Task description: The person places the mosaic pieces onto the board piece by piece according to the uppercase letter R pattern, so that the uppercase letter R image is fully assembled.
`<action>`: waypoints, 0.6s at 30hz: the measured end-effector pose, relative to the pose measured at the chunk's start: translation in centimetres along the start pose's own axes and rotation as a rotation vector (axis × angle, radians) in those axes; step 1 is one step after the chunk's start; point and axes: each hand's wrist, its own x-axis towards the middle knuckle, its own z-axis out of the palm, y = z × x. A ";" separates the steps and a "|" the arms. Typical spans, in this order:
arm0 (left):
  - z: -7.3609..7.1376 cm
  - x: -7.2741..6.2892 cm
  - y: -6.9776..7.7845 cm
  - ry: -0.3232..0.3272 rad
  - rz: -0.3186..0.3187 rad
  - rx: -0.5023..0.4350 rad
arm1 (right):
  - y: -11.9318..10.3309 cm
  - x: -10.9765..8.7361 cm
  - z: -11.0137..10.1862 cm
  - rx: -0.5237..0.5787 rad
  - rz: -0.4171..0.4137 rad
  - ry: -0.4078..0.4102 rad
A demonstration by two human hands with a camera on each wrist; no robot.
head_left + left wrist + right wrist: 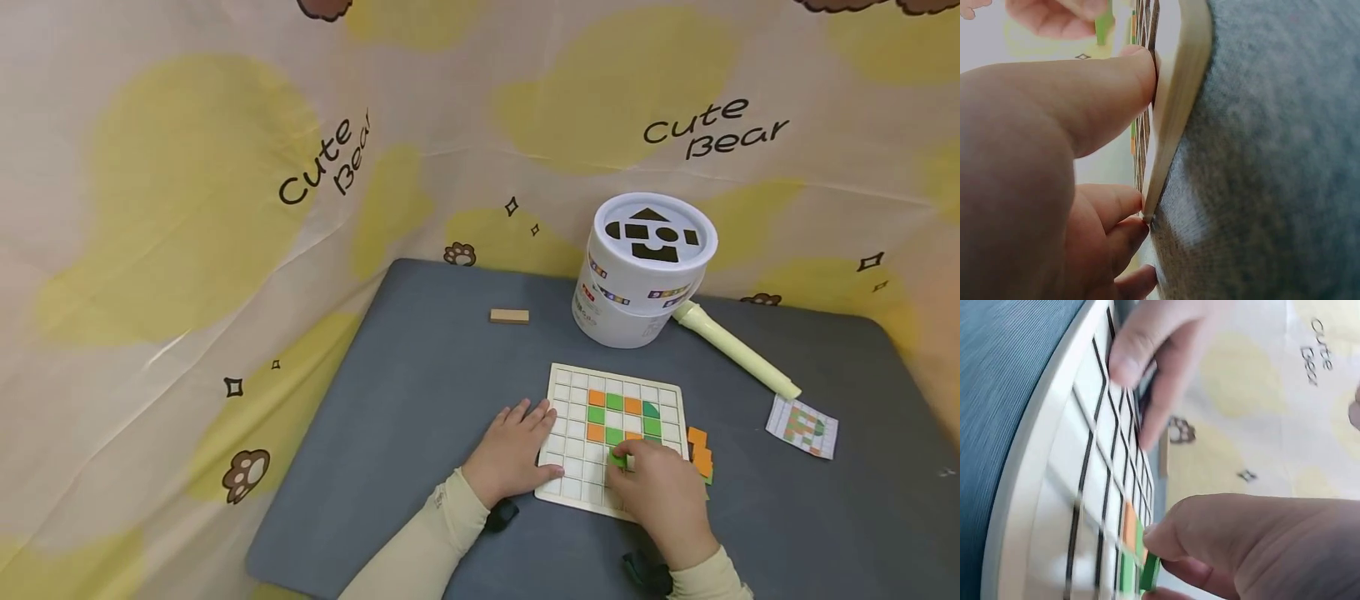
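A white gridded board point(573, 471) lies on the table with orange and green square tiles set in some of its cells. My right hand point(663, 496) pinches a green tile point(1150, 572) between thumb and fingers, just over the lower middle of the grid. The tile stands tilted in the right wrist view. With fingers spread, my left hand point(513, 454) rests at the board's left edge. Its thumb point(1138, 75) touches the board's edge in the left wrist view. The right hand hides the board's lower right part.
Loose orange tiles point(701, 458) and some green ones lie by the board's right side. Behind stands a white bucket point(626, 308) with shaped holes in its lid. A pale yellow stick point(738, 350), a pattern card point(802, 427) and a small wooden block point(509, 317) lie around.
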 end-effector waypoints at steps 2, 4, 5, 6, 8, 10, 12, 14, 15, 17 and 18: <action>-0.1 0.1 0.1 0.003 0.000 0.012 | -0.7 0.5 0.8 -0.002 -0.067 0.022; -0.1 0.1 0.1 0.004 -0.001 0.024 | -1.3 0.9 1.3 -0.015 -0.122 0.037; -0.1 0.1 0.1 0.005 -0.002 0.029 | -1.5 1.0 1.6 -0.023 -0.146 0.042; -0.1 0.0 0.0 0.009 -0.004 0.035 | -1.8 1.1 1.8 -0.031 -0.164 0.045; -0.1 0.1 0.1 0.011 0.000 0.047 | -1.7 1.1 2.1 -0.043 -0.184 0.053; 0.0 0.2 0.1 0.011 0.001 0.054 | -1.4 1.1 2.2 -0.047 -0.191 0.052; 0.1 0.3 0.0 0.016 0.004 0.054 | -0.7 1.0 1.8 -0.037 -0.164 0.031; 0.2 0.4 -0.1 0.011 0.009 0.045 | 0.7 0.8 0.9 -0.023 -0.108 0.000; 0.3 0.4 -0.1 0.004 0.011 0.039 | 1.6 0.7 0.3 -0.014 -0.063 -0.018; 0.4 0.4 -0.2 0.000 0.012 0.028 | 3.6 0.6 -0.9 -0.017 0.053 -0.062; 0.4 0.3 -0.3 0.001 0.013 0.023 | 4.6 0.6 -1.5 -0.017 0.119 -0.090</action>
